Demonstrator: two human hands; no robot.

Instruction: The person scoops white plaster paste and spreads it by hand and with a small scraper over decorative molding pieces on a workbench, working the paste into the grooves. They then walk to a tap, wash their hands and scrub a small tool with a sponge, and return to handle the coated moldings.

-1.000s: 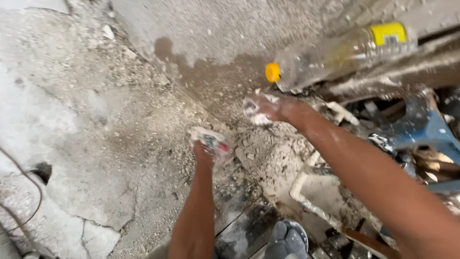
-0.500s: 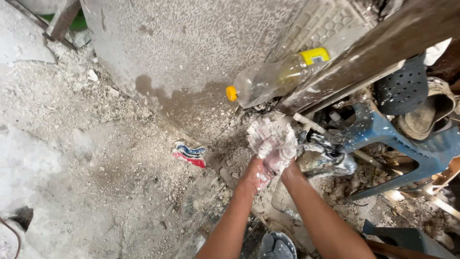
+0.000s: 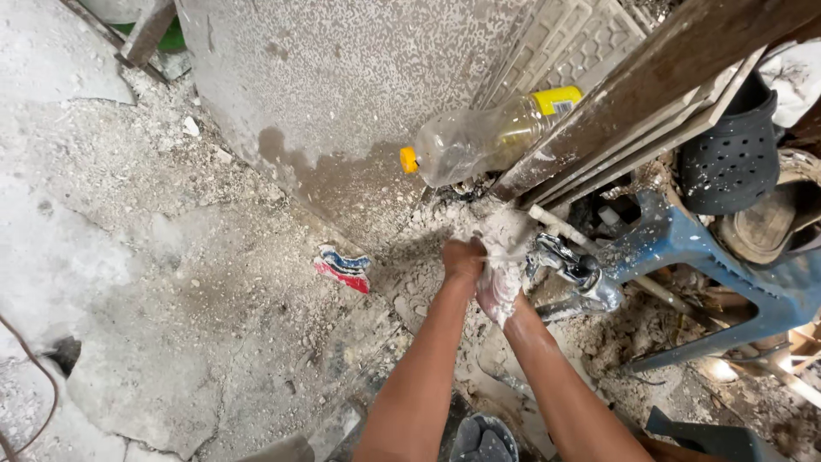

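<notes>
Head view, looking steeply down onto a rubble-strewn grey concrete floor (image 3: 171, 282).

I see both hands pressed together just left of a metal tap (image 3: 571, 267). The left hand (image 3: 463, 259) is curled shut, its fist against the right one. The right hand (image 3: 500, 287) is coated in pale white-grey paste, fingers folded against the left; whether anything is held between the two, I cannot tell. A thin stream or smear of white crosses the right hand's fingers on the tap side. Both forearms rise from the bottom edge and converge at the hands.

The tap sits just beside the right hand, on its right, nearly touching. A white pipe (image 3: 560, 229) runs slantwise behind it.

Above the hands, a clear plastic bottle with an orange cap and yellow label (image 3: 487, 137) lies on its side, wedged against a leaning brown wooden plank (image 3: 650, 81). It is near the hands but apart from them.

To the left of the hands, well apart, a crumpled red, white and blue wrapper (image 3: 344, 268) lies on the floor.

Right of the tap: a blue plastic chair frame (image 3: 727, 274), dusted with white, and a black perforated rubber clog (image 3: 731, 150) above it.

A damp dark patch marks the grey speckled wall (image 3: 342, 77) behind the bottle.
</notes>
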